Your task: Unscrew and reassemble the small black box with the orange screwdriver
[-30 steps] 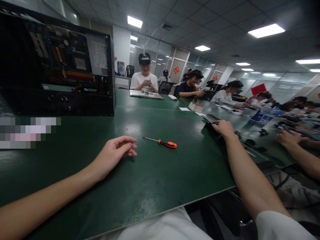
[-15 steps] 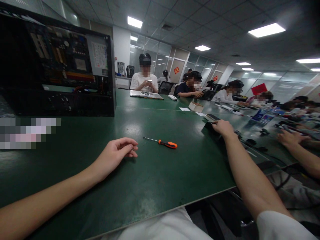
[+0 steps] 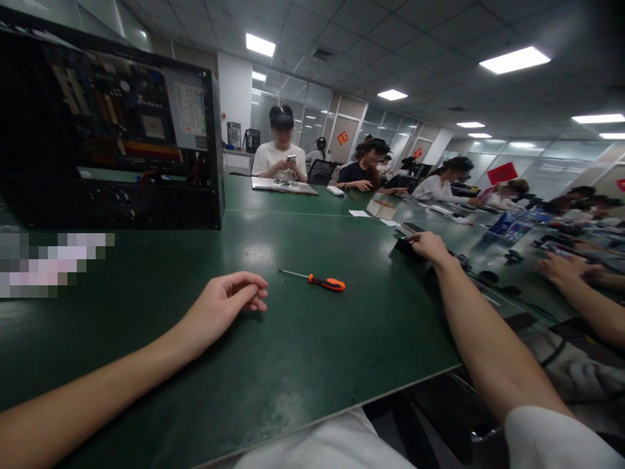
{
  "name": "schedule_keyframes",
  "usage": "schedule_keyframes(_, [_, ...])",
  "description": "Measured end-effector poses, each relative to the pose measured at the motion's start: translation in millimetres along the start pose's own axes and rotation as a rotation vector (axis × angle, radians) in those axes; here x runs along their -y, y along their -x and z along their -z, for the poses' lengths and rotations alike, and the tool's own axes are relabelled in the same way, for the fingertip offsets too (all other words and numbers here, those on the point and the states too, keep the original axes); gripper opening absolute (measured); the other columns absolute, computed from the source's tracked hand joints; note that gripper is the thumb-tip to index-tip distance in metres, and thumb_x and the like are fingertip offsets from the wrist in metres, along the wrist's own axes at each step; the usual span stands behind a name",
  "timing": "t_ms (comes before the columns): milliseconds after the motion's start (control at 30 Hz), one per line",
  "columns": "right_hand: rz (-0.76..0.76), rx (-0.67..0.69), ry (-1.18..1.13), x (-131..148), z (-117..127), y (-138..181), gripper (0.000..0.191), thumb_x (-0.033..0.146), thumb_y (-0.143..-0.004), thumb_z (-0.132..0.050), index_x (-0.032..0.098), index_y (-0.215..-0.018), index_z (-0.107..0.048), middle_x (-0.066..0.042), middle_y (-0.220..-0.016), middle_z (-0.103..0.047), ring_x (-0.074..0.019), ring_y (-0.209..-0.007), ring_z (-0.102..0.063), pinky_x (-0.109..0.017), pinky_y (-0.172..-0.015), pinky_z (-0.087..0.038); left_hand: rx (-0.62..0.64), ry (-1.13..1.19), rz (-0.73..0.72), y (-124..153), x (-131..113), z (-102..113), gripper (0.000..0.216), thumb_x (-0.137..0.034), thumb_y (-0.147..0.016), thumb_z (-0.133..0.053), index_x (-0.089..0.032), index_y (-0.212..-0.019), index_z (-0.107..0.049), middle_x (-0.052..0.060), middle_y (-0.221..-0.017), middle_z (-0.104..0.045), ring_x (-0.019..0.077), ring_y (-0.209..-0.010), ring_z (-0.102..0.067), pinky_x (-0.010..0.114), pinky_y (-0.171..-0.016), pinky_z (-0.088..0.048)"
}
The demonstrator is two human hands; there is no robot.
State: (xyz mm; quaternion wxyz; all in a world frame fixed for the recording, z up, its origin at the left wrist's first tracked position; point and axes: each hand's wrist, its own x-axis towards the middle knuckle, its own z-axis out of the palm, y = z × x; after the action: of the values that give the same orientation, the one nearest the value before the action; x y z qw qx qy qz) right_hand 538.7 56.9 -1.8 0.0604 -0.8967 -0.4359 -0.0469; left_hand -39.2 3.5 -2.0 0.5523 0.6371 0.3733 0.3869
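My left hand (image 3: 222, 306) rests on its side on the green table (image 3: 293, 352), fingers loosely curled, holding nothing. A screwdriver (image 3: 319, 281) with an orange and black handle lies just right of it, tip pointing left. My right hand (image 3: 428, 247) reaches to the table's right edge and rests, fingers bent, on a black flat object (image 3: 404, 248); whether it grips that object I cannot tell. An open black computer case (image 3: 112, 130) with its circuit board showing stands at the back left.
Several people sit along the far and right sides of the table with papers, a small box (image 3: 381, 208) and dark devices. Another person's arm (image 3: 581, 293) lies at the right. The table's near edge runs just before my lap.
The view has shifted slightly; my right hand has edged a little left and up on the black object. My left hand and the screwdriver stay put.
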Motion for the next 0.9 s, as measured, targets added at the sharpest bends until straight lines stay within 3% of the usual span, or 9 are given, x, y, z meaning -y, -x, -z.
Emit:
schedule_keyframes(400, [0.027, 0.052, 0.021, -18, 12, 10, 0.038, 0.04, -0.098, -0.061, 0.019, -0.129, -0.061, -0.01, -0.132, -0.06, -0.0224, -0.115, -0.062, -0.042, -0.097, -0.055, 0.027, -0.021, -0.009, 0, 1, -1, 0.028, -0.041, -0.078, -0.071, -0.015, -0.088, -0.073, 0.005, -0.081, -0.073, 0.0194, -0.072, -0.071, 0.033, -0.072, -0.055])
schedule_keyframes(733, [0.014, 0.185, -0.006, -22, 26, 23, 0.038, 0.038, -0.097, -0.062, 0.017, -0.129, -0.061, -0.01, -0.129, -0.062, -0.0222, -0.113, -0.063, -0.042, -0.095, -0.056, 0.05, -0.044, -0.002, 0, 3, 1, 0.029, -0.041, -0.079, -0.069, -0.015, -0.089, -0.071, 0.004, -0.08, -0.072, 0.0192, -0.072, -0.07, 0.033, -0.072, -0.054])
schedule_keyframes(900, [-0.019, 0.099, -0.043, -28, 37, 31, 0.038, 0.04, -0.097, -0.062, 0.017, -0.127, -0.062, -0.009, -0.128, -0.062, -0.0228, -0.113, -0.063, -0.041, -0.094, -0.056, 0.052, -0.054, -0.017, 1, 1, 1, 0.027, -0.04, -0.079, -0.069, -0.015, -0.089, -0.072, 0.004, -0.08, -0.072, 0.0188, -0.071, -0.07, 0.032, -0.07, -0.054])
